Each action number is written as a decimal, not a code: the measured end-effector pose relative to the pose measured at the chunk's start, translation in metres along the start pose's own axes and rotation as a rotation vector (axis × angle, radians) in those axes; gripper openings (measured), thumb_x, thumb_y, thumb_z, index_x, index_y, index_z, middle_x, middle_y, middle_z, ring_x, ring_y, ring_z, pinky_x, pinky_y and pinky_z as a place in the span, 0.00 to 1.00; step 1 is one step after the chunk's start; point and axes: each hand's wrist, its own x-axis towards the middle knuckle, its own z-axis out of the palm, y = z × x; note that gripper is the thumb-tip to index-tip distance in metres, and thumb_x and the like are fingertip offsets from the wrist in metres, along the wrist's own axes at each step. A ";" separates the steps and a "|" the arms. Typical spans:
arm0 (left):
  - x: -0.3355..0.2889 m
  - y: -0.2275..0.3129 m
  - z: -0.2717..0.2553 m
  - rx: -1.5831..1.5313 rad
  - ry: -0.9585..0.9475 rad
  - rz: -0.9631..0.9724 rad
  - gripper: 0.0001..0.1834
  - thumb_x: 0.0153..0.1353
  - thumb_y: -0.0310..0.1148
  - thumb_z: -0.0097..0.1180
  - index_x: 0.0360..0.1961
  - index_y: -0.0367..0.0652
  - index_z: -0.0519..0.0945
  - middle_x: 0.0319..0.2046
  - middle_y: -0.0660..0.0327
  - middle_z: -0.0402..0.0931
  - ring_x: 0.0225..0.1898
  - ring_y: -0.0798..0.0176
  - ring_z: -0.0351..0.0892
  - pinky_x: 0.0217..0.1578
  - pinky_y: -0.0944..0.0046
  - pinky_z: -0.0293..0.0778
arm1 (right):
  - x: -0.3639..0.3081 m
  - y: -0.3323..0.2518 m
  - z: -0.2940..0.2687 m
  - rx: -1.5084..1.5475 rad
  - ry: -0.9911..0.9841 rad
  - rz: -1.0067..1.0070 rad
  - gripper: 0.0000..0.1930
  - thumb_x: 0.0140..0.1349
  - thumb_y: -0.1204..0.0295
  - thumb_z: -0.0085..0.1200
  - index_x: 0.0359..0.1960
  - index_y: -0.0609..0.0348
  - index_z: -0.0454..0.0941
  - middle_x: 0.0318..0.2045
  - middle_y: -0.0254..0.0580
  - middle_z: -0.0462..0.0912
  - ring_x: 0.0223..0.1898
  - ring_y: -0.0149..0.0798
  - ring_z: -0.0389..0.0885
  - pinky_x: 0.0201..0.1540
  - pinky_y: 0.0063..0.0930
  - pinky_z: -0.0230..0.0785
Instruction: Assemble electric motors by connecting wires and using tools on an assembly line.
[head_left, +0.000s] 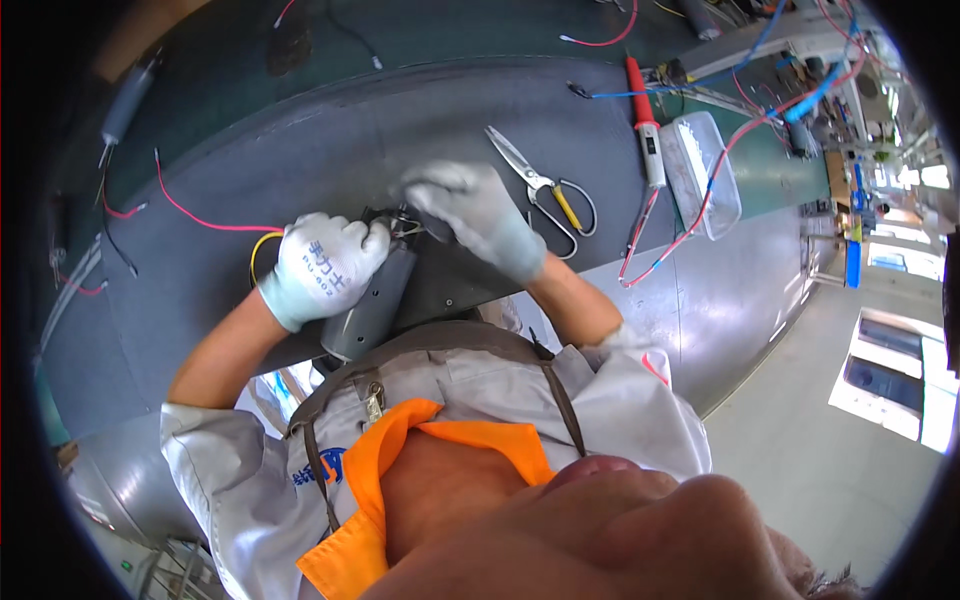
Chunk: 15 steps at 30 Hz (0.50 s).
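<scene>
A dark grey cylinder (372,303), resembling a small motor, lies slanted at the bench's near edge, close to my body. At its far end sits a cluster of dark parts and wires (404,226), partly covered by my gloves. My left hand (325,265), in a white glove, is closed at that end with its fingers curled. A red wire (210,224) and a yellow wire (258,250) run up to this hand. Over the cluster's right side is my right hand (468,212), gloved too; its fingers are smeared by motion, and whatever they hold is hidden.
Scissors (545,185) with a yellow-marked handle lie right of my right hand on the dark bench mat (430,110). Beyond them are a red-and-white pen-shaped tool (648,135) on a cable and a clear plastic box (712,190). Another grey cylinder (128,105) with wires lies far left.
</scene>
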 end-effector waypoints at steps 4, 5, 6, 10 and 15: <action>-0.001 0.035 0.000 -0.069 -0.002 -0.002 0.17 0.49 0.32 0.56 0.40 0.37 0.78 0.20 0.60 0.75 0.20 0.58 0.78 0.21 0.54 0.71 | 0.050 -0.034 0.037 0.211 -0.240 0.206 0.11 0.66 0.69 0.60 0.40 0.67 0.84 0.22 0.33 0.78 0.21 0.23 0.74 0.21 0.19 0.63; 0.002 0.034 0.002 -0.070 0.018 -0.004 0.18 0.48 0.32 0.56 0.41 0.36 0.77 0.20 0.60 0.75 0.20 0.58 0.78 0.21 0.54 0.71 | 0.058 -0.028 0.038 0.217 -0.229 0.201 0.11 0.66 0.69 0.60 0.40 0.67 0.84 0.22 0.33 0.78 0.21 0.23 0.74 0.21 0.19 0.63; -0.001 0.036 0.002 -0.001 -0.028 -0.071 0.21 0.48 0.33 0.57 0.43 0.33 0.77 0.22 0.59 0.75 0.19 0.59 0.78 0.20 0.55 0.71 | 0.065 -0.022 0.036 0.284 -0.156 0.210 0.12 0.66 0.68 0.60 0.40 0.68 0.84 0.20 0.32 0.77 0.19 0.22 0.73 0.20 0.18 0.62; 0.008 0.032 -0.008 0.124 -0.055 -0.127 0.20 0.53 0.34 0.59 0.45 0.35 0.78 0.24 0.61 0.74 0.22 0.61 0.78 0.22 0.57 0.72 | 0.055 -0.005 -0.003 -0.175 -0.014 -0.085 0.16 0.66 0.66 0.60 0.50 0.65 0.83 0.33 0.45 0.86 0.32 0.34 0.83 0.37 0.29 0.76; 0.012 0.012 -0.026 -0.163 0.113 -0.249 0.15 0.60 0.43 0.64 0.40 0.44 0.81 0.29 0.57 0.75 0.31 0.52 0.79 0.30 0.54 0.74 | -0.041 -0.009 -0.085 -1.045 0.471 -0.095 0.23 0.62 0.66 0.62 0.58 0.60 0.77 0.39 0.55 0.84 0.42 0.55 0.82 0.46 0.44 0.75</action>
